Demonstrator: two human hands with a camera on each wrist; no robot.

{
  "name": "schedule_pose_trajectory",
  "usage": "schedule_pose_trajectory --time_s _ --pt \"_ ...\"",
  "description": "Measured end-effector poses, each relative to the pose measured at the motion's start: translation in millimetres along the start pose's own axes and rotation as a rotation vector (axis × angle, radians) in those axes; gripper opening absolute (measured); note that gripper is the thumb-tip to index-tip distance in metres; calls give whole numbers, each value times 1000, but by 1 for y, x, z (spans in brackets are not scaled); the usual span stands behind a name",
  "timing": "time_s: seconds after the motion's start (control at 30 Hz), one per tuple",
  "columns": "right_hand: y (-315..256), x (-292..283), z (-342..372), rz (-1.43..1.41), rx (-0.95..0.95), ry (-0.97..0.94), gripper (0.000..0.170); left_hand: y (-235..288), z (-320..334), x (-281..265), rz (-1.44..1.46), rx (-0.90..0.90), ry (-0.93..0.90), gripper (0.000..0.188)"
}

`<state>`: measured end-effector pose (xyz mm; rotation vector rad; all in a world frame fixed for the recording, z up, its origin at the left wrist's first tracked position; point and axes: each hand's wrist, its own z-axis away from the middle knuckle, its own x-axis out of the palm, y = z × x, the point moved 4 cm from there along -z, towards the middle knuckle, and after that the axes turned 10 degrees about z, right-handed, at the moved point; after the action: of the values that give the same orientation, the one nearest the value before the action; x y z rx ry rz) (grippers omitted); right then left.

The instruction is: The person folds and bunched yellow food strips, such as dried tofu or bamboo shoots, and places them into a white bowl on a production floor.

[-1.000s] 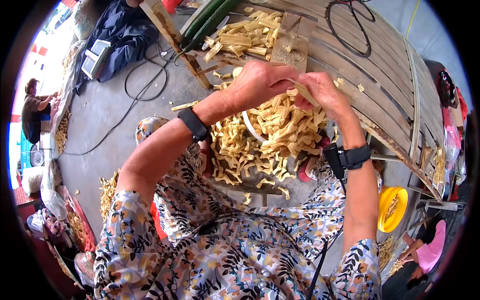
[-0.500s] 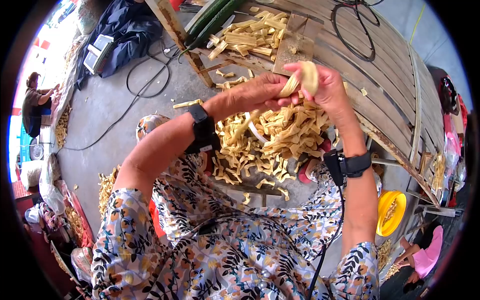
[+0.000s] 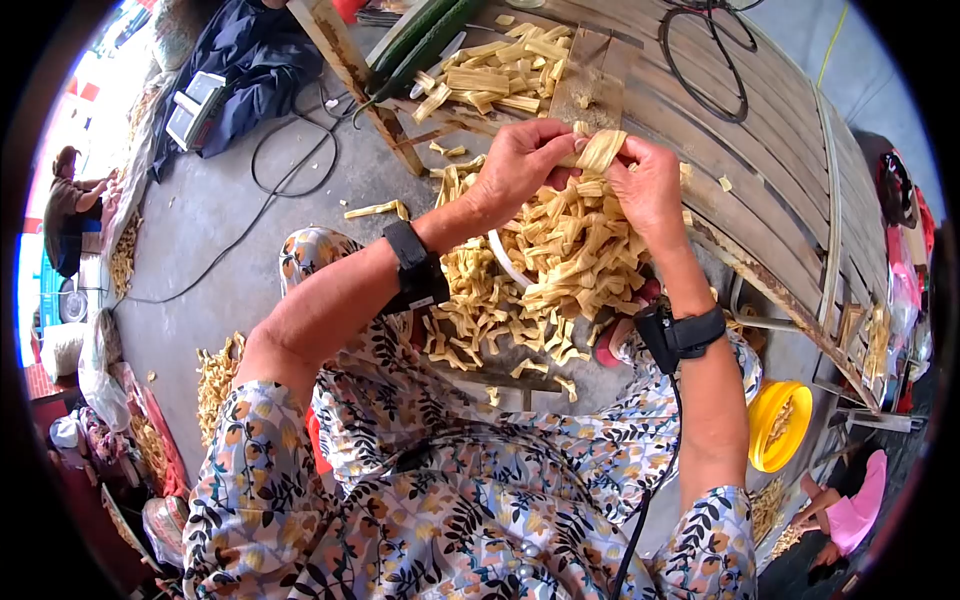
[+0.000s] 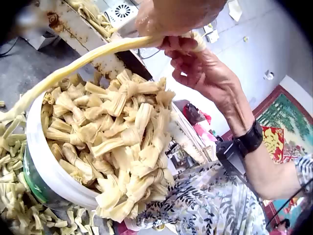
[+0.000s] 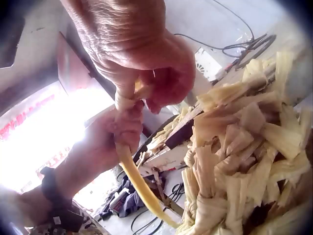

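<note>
In the head view my left hand (image 3: 522, 168) and my right hand (image 3: 648, 192) meet in front of me, above the heap. Between their fingertips they pinch a long, pale yellow strip (image 3: 603, 150), folded over into a flat band there. Its narrow tail (image 4: 78, 62) trails away from the hands in the left wrist view. The right wrist view shows the same tail (image 5: 139, 183) hanging below my left hand. Beneath both hands, a bucket (image 4: 32, 142) with a white rim is piled high with knotted strips (image 4: 122, 137).
Loose knotted pieces (image 3: 465, 320) lie around the bucket on the floor. A slatted wooden table (image 3: 760, 170) carries short cut pieces (image 3: 500, 70), a wooden board (image 3: 590, 95), long green cucumbers (image 3: 425, 45) and a coiled black cable (image 3: 735, 90). A yellow bucket (image 3: 780, 425) stands at right.
The strip looped round my right fingers half a second ago is now drawn into a flat band between both hands. My hands have come closer together, with the left fingertips at the band.
</note>
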<state>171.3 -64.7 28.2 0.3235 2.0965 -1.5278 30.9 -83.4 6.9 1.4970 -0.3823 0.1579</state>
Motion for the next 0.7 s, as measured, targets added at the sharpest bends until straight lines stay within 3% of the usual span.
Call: schedule_pose_trajectory --time_s 0.1,0.13,0.2,0.27,0.3,0.33,0.4,0.47,0.57,0.63,0.7 --pt "10 6 -2 -120 98 -113 12 10 3 0 -110 -27 -86 27" --pt "13 8 -1 -133 130 -144 12 11 3 2 -294 9 -139 28" --pt "14 10 3 135 18 -68 11 11 3 6 -657 81 -240 29" --pt "3 12 8 369 -149 85 10 5 -2 5 -809 160 -196 30" --pt "-2 12 10 354 -194 123 9 1 -3 4 -886 201 -171 30" --pt "-8 11 10 337 -239 162 8 -2 -4 1 -733 235 -106 28" --pt "-23 1 10 258 -298 196 5 -12 -7 -8 -340 -16 -68 26" --pt "-21 -9 3 -27 -185 205 3 -17 -5 -4 71 -166 -78 28" --pt "1 -35 -9 -388 60 262 4 0 8 10 203 -278 -142 34" --pt "13 -47 -12 -622 209 332 6 3 7 13 159 -227 -167 35" --pt "16 -45 -11 -584 225 228 14 -3 3 5 141 -247 -197 33"
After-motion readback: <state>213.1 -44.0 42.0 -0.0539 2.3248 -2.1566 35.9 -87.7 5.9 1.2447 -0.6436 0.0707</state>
